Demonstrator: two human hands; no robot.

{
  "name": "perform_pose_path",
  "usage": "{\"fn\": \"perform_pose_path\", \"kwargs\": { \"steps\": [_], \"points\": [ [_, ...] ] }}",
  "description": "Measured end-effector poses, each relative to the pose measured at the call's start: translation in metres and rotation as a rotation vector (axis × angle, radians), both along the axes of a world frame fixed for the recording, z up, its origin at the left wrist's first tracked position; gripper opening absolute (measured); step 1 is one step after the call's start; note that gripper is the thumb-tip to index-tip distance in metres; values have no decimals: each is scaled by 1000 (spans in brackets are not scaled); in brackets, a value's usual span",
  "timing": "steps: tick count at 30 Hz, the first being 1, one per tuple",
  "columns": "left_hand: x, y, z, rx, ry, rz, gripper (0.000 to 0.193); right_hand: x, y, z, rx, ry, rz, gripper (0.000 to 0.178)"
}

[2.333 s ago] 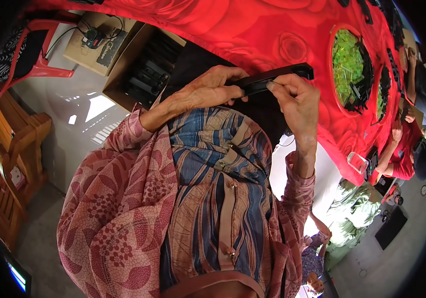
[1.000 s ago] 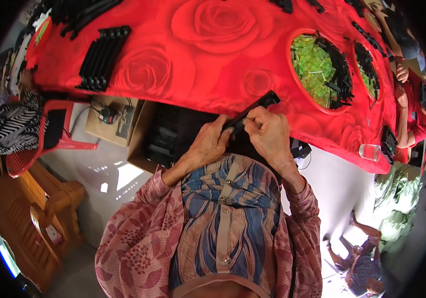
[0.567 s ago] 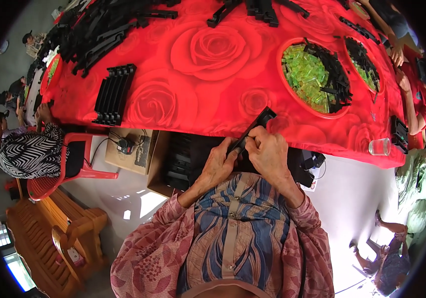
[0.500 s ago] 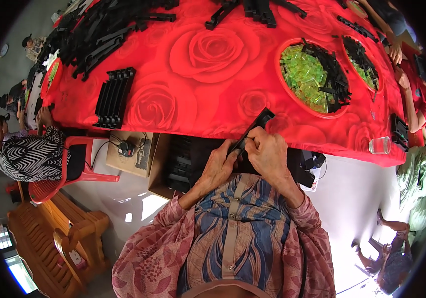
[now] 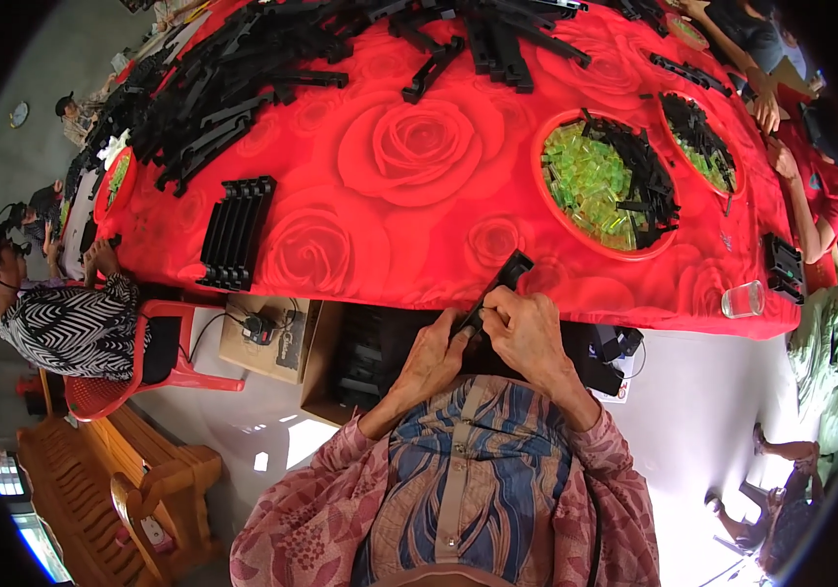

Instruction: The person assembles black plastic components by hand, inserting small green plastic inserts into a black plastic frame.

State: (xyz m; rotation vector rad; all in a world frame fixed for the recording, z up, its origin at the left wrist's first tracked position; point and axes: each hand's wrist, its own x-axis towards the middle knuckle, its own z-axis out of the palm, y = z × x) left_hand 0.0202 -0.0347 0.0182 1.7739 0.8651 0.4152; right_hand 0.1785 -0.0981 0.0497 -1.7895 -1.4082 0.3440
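Observation:
A long black plastic piece (image 5: 510,271) with a channelled shape slants between my hands at the table's front edge, its far end pointing up and right. My left hand (image 5: 434,350) is closed on its near end, the thumb lying along it. Higher on the piece, my right hand (image 5: 525,331) grips it with thumb and bent fingers pinched together. The fingers hide the piece's middle, and whether a small part sits under them cannot be made out. Left of my hands, a row of similar black pieces (image 5: 238,233) lies side by side on the red cloth.
The rose-patterned red tablecloth (image 5: 419,147) carries a heap of black pieces (image 5: 233,78). A red bowl (image 5: 542,186) holds yellow-green clear bits and black parts. A glass (image 5: 743,299) stands near the right corner. An open cardboard box (image 5: 316,362) sits below the edge. Co-workers sit around.
The whole view has tilted slightly, so the table and my hands sit lower in the picture. Both hands keep their hold on the black piece, with little visible finger change.

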Motion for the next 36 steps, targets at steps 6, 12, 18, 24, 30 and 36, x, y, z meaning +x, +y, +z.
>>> {"fn": "perform_pose_path", "kwargs": {
  "steps": [6, 12, 18, 24, 30, 36],
  "points": [
    [2, -1, -9, -85, -51, 59, 11, -6, -2, -2, -46, -16, -69, 7],
    [5, -5, -13, -10, -30, 91, 10, -11, -5, 0, -83, 56, -130, 9],
    [6, -1, -18, -112, -68, 91, 10, -8, -1, -6, -45, -3, -134, 8],
    [-4, 10, -15, -191, -114, -45, 19, -4, 3, -1, -88, 93, -109, 6],
    [-17, 19, -13, -350, -216, -148, 43, 3, 2, -2, -140, 205, -123, 5],
    [-21, 14, -12, -640, -274, -179, 40, 1, 1, 0, -166, 296, -108, 4]
  ]
}}
